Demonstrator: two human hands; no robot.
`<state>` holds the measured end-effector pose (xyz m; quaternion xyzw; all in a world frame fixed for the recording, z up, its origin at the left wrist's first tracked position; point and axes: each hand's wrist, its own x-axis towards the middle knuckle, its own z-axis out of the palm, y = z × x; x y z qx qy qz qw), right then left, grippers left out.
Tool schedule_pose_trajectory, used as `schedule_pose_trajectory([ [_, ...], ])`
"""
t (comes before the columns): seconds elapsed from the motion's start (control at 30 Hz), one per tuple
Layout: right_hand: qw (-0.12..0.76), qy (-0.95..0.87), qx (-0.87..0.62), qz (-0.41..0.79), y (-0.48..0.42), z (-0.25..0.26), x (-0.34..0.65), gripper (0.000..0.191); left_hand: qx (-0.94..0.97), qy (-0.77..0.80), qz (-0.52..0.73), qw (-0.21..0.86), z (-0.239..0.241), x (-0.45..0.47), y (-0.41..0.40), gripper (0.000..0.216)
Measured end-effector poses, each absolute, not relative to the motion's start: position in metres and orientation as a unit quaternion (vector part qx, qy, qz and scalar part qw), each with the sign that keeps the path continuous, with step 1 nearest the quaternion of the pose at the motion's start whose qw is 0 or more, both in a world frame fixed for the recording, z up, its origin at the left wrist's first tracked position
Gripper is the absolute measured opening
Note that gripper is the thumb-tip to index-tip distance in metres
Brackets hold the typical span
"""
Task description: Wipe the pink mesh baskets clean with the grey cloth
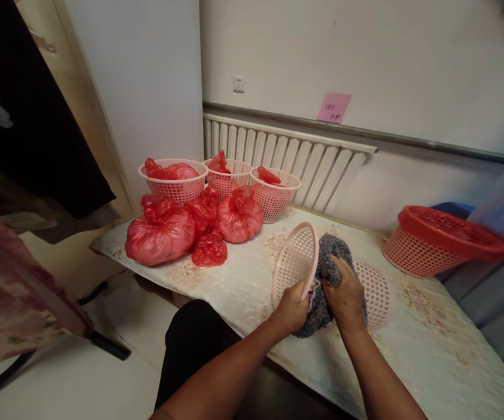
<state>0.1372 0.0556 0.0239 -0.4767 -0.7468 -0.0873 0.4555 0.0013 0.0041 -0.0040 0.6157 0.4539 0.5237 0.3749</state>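
Observation:
A tilted pink plastic basket (296,256) stands on its edge on the table, its rim gripped by my left hand (292,309). My right hand (346,294) is closed around a bunched dark grey fluffy cloth (333,245), which hangs beside that basket. A bit of purple-and-white fabric shows between my two hands. Just right of the cloth, a second pink basket (375,294) lies on its side, partly covered by my right hand and the cloth.
Red plastic bags (162,236) sit at the table's left, before several pink baskets (273,195) holding red bags. A red-lined basket (427,245) stands at the far right. Behind are a radiator (287,149) and wall; a chair leg (109,345) is at lower left.

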Motion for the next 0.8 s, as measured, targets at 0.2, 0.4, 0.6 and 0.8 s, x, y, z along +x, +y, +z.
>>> schedule_pose_trajectory([
  [0.2,0.442,-0.736,-0.502,-0.102,0.061,0.008,0.175,0.045,0.611,0.463,0.517,0.382,-0.003,0.000,0.002,0.018],
  [0.4,0.444,-0.689,-0.562,-0.108,0.068,-0.009,0.215,0.045,0.618,0.451,0.507,0.398,-0.002,0.000,0.005,0.021],
  [0.6,0.468,-0.632,-0.607,-0.116,0.070,-0.021,0.244,0.044,0.625,0.443,0.505,0.399,-0.003,0.001,0.008,0.025],
  [0.8,0.512,-0.536,-0.663,-0.103,0.061,-0.031,0.253,0.043,0.629,0.432,0.509,0.398,-0.006,0.001,0.013,0.028],
])
